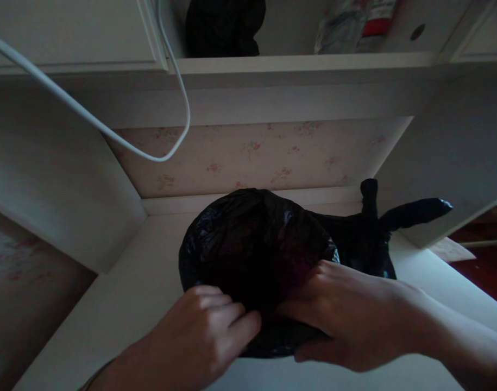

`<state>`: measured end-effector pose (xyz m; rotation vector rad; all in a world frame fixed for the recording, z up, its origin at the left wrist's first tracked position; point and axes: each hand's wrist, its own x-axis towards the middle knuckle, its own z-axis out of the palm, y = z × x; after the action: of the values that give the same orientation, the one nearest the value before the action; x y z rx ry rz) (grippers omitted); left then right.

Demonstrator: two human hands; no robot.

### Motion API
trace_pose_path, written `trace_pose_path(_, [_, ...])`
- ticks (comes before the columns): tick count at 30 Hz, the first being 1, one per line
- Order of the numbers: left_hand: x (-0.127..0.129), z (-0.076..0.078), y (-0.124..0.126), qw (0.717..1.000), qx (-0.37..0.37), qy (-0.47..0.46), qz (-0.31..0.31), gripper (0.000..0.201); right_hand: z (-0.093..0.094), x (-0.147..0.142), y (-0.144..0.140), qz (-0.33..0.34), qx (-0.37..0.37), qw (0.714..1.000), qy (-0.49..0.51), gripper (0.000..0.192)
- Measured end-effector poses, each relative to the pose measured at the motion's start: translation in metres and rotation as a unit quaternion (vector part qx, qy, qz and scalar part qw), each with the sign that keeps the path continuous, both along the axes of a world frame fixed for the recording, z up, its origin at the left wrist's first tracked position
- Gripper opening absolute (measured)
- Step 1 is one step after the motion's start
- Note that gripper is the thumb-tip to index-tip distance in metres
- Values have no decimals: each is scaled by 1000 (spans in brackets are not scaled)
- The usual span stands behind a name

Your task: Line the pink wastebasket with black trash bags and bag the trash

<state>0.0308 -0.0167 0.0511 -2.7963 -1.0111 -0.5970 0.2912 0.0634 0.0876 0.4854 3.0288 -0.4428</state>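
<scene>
One crinkled, open black bag (248, 239) is clamped by the left hand (211, 328) and right hand (350, 315); one knotted bag (360, 250) is set near the surface's (150, 260) back edge.

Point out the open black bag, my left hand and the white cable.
Open black bag (240, 231), head view: far inner wall.
Left hand (213, 328), head view: back of the hand.
White cable (161, 159), head view: lowest part of its bend.

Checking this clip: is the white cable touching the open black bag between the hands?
Apart. The head view shows floral wallpaper between the white cable and the rim of the open black bag.
</scene>
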Motion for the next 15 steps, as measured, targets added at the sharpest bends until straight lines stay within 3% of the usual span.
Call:
trace_pose_path(4, [-37,15,10,996,-84,-3,10,38,3,13,-4,-15,29,997,70,51])
trace_pose_path(7, [-73,13,13,994,-47,42,85,61,4,17,-1,-8,67,993,95,57])
trace_pose_path(10, [-99,6,3,976,8,111,185,60,3,14,5,-1,96,992,83,65])
trace_pose_path(13, [-85,8,-13,972,34,159,168,85,2,9,10,14,99,992,79,73])
trace_pose_path(14, [-71,10,-18,977,53,160,131,85,2,7,11,18,96,992,82,73])
trace_pose_path(15, [-53,13,-21,983,79,143,88,70,2,7,12,26,93,991,88,71])
